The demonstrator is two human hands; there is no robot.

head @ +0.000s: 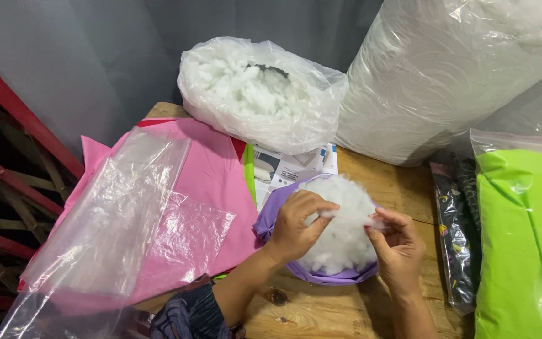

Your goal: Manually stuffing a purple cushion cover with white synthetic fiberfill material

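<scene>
Counted items: two hands, left point(296, 229) and right point(399, 248); one stuffing bag point(261, 94); one purple cover point(271, 220); one green pillow point(525, 245); one fabric roll point(446, 75).

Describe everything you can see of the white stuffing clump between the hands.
The white stuffing clump is a fluffy, fibrous mound, loose and rounded like polyester fill. It sits in a purple fabric cover lying on the wooden table, the cover's edge wrapping its lower side. The left hand presses its left flank; the right hand pinches a wisp at its right edge with its fingers.
</scene>
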